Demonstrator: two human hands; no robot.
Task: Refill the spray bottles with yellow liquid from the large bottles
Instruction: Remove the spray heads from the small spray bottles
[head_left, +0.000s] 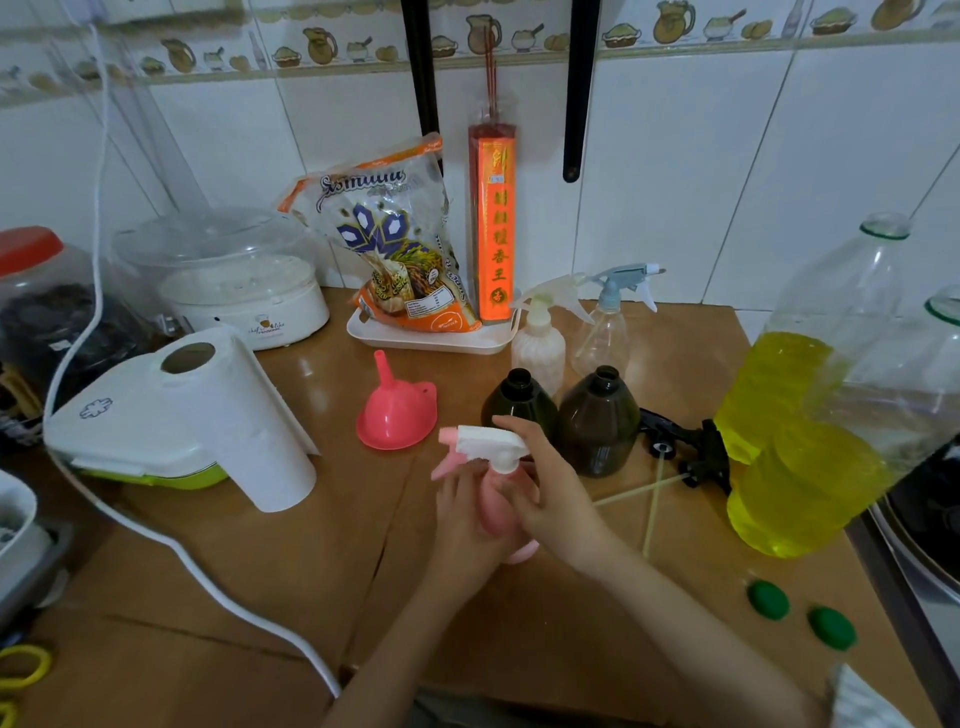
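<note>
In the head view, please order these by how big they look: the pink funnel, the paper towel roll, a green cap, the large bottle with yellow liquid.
1. large bottle
2. paper towel roll
3. pink funnel
4. green cap

The bottle stands nearer the camera's edge, which may exaggerate it.

Soft, even indoor light, slightly dim; pale glare patches sit on the glossy brown worktop (322, 545) and the wall tiles (675, 156). Shadows are faint. Wide-angle distortion bends the edges, and the corners look smeared

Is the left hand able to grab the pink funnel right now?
Probably not straight away: the left hand grips the pink spray bottle. The pink plastic funnel sits upside down just beyond it, with bare tabletop between, so once freed, likely yes.
</note>
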